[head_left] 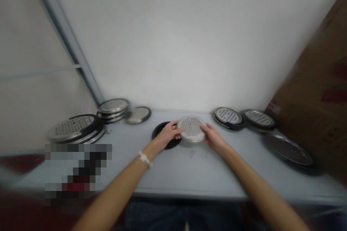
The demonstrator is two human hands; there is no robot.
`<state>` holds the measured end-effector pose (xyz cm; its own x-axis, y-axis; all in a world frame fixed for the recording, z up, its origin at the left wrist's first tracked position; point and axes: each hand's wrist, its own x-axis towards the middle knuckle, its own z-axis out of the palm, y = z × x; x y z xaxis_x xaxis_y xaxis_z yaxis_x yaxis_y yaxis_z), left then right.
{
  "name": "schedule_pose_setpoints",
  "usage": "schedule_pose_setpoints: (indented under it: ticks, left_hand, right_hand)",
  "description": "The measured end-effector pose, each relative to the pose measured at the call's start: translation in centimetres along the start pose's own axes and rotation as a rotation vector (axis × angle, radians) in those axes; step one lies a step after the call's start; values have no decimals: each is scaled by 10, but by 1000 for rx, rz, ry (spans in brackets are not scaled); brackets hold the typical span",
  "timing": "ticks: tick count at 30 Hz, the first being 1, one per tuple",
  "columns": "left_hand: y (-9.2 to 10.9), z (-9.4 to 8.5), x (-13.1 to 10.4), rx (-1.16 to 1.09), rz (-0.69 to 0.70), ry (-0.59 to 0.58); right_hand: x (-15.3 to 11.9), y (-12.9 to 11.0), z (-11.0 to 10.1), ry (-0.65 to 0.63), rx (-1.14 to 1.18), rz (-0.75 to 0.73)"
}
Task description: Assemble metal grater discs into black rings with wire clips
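A round metal grater plate (192, 129) with a pattern of holes is held up between both hands above the table. My left hand (171, 131) grips its left edge, thumb on top and fingers beneath. My right hand (213, 135) is closed on the right edge, also with the thumb over the rim. Partly behind my left hand lies a round black piece (172, 144) on the table; its middle is mostly hidden, so I cannot tell whether it is a ring or a shallow tray. Just in front of the grater plate rests a small thin wire piece (192, 153).
On the left stand two stacks of round graters, a near one (74, 128) and a far one (113, 105), with a single grater (138, 114) beside them. More graters (228, 116) sit to the right. A large cardboard box (311, 97) borders the white table (189, 180) there.
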<state>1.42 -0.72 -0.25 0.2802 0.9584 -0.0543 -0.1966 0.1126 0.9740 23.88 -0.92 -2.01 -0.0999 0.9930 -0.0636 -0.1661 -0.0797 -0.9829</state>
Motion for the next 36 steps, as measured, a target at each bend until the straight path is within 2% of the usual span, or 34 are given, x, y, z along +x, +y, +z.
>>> schedule_pose_setpoints:
  ticks: [5,9,12,15,20,25,28,32,36]
  left_hand:
    - [5,5,-5,38,1,34]
    - [6,6,-4,114,-20,94]
    - [7,1,-1,147,-44,77]
    - [9,-4,0,138,-36,89]
    - [14,-4,0,-16,-45,133]
    - [14,2,-2,-86,-101,72]
    - [14,4,-3,-32,-116,36]
    - [12,2,-3,90,-87,98]
    - [10,0,0,100,-87,147]
  right_hand:
    - [-4,-6,-1,-27,8,-23]
    - [-7,-10,-4,-124,-20,-31]
    - [-7,-10,-5,-176,-29,-2]
    - [-5,-9,-4,-149,9,40]
    - [-5,-15,-4,-126,100,125]
    - [-6,-14,-2,-132,73,51]
    - [-6,-13,-1,-109,80,3]
    - [-7,-15,-4,-137,35,-39]
    - [-6,-12,-4,-207,-12,-19]
